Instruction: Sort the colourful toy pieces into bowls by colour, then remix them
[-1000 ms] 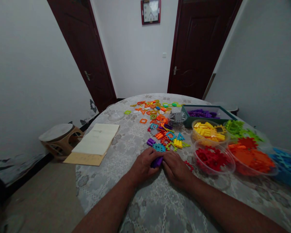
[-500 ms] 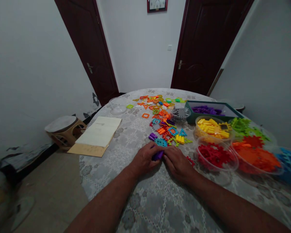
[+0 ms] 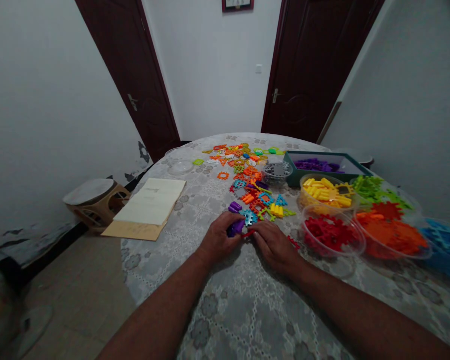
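Near the table's front, my left hand (image 3: 219, 236) is closed round a purple plastic building piece (image 3: 235, 228), partly hidden by the fingers. My right hand (image 3: 273, 245) pinches a small red building piece (image 3: 249, 233), whose left end is close to the purple one; whether they are joined I cannot tell. Just beyond the hands lie another purple piece (image 3: 235, 207), a light-blue toothed piece (image 3: 249, 217) and a yellow piece (image 3: 276, 210). A loose red toothed piece (image 3: 294, 242) rests to the right of my right hand.
Clear tubs of yellow (image 3: 325, 192), red (image 3: 332, 235), orange (image 3: 397, 237) and blue pieces (image 3: 448, 245) stand at the right. Behind them is a green box (image 3: 294, 175) with purple pieces. Mixed pieces spread toward the far edge. Papers (image 3: 152, 200) lie at the left edge.
My hands have drawn slightly apart, and a red piece now shows between them at my right fingertips. More of the purple piece is visible in my left hand. The view has shifted slightly.
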Demonstrator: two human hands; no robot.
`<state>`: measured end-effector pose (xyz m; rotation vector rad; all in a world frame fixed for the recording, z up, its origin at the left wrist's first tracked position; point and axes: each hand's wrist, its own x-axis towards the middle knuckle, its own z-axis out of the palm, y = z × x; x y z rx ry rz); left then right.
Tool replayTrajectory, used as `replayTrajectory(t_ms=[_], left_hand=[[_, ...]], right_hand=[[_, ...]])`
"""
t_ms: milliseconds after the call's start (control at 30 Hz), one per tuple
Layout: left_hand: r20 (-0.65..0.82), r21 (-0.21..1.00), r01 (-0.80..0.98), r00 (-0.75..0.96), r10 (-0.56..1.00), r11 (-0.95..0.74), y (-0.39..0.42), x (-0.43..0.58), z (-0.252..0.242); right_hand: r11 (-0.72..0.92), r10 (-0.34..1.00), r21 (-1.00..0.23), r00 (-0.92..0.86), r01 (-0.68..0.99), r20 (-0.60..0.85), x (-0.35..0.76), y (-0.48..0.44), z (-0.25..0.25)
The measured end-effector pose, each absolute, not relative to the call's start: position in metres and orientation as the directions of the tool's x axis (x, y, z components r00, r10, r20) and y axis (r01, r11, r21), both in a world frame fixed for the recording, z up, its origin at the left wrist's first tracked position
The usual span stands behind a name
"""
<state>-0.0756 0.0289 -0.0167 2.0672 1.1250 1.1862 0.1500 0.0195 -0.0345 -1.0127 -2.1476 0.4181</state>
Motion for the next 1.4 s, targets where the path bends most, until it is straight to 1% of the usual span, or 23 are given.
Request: replayTrajectory(t_ms=[233,433,667,767,1067,1267,1400], left_hand=[[0.359,0.839,0.374,0.166,0.918,-0.396,0.032,-0.078,-0.014],[0.352,0.847,0.362,0.167,0.921,-0.389,0.034,-0.078,-0.015],[0.321,0.881,0.326,0.122,0.939,-0.344,0.035,-0.078,-0.011],[0.298,0.892,0.324,0.104,0.949,-0.316,0.035,-0.078,-0.008],[0.290,0.881,0.364,0.090,0.953,-0.302,0.041,-0.084,-0.009],[0.206,0.900,0.378,0.073,0.976,-0.219,0.038,-0.081,-0.004],[0.198,0.902,0.376,0.079,0.977,-0.213,0.037,-0.080,-0.003]], right_hand=[[0.568,0.823,-0.612,-0.370,0.550,0.431,0.152,0.019,-0.034],[0.504,0.864,-0.679,-0.330,0.533,0.381,0.152,0.019,-0.027],[0.348,0.936,-0.781,-0.231,0.518,0.264,0.156,0.017,-0.028],[0.342,0.939,-0.780,-0.232,0.524,0.255,0.156,0.015,-0.026],[0.387,0.922,-0.717,-0.251,0.580,0.294,0.152,0.014,-0.023],[0.373,0.927,-0.732,-0.263,0.570,0.268,0.151,0.012,-0.020],[0.374,0.927,-0.731,-0.260,0.571,0.272,0.151,0.012,-0.020]])
